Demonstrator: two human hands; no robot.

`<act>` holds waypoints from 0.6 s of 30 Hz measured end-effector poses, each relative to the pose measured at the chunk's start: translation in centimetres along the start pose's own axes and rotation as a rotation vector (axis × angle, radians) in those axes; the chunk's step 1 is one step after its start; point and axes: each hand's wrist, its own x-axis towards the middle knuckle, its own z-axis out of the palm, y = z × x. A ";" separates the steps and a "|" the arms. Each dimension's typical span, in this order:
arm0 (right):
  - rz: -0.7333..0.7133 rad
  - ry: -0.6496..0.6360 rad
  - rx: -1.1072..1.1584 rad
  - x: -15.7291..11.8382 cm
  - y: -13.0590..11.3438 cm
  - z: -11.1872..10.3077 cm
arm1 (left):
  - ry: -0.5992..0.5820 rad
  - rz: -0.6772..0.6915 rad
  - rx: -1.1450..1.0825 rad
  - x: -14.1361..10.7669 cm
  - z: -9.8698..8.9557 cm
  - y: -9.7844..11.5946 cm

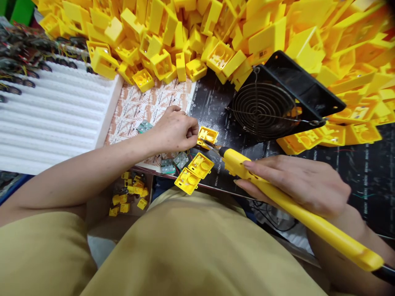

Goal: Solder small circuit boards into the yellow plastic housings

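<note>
My right hand is wrapped round the yellow handle of a soldering iron, with a dark cord at its rear end. The iron's tip reaches into a small yellow plastic housing on the black bench surface. Just left of that housing, my left hand is closed, fingers curled at its edge; what they pinch is hidden. Two more open yellow housings lie side by side at the bench's front edge. Small green circuit boards with thin wires lie beside them, and others sit partly behind my left wrist.
A large heap of yellow housings fills the back. A black fan with a wire guard stands at right. White ridged foam lies at left, with wired parts on it. Below the bench, a box holds several yellow pieces.
</note>
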 end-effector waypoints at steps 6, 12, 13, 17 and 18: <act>0.122 0.013 0.035 -0.7 0.2 -0.9 | 0.011 0.012 0.006 0.0 0.0 0.0; 0.121 0.059 0.025 -2.0 0.8 -0.2 | -0.009 0.006 0.012 0.1 -0.1 0.2; 0.151 0.059 0.020 -2.2 0.9 -0.1 | -0.007 0.010 0.012 0.1 -0.1 0.2; 0.240 0.052 -0.006 -3.0 1.1 0.1 | -0.002 0.014 0.014 0.1 -0.1 0.2; 0.257 0.047 -0.016 -3.2 1.1 0.1 | -0.006 0.010 0.015 0.0 -0.2 0.3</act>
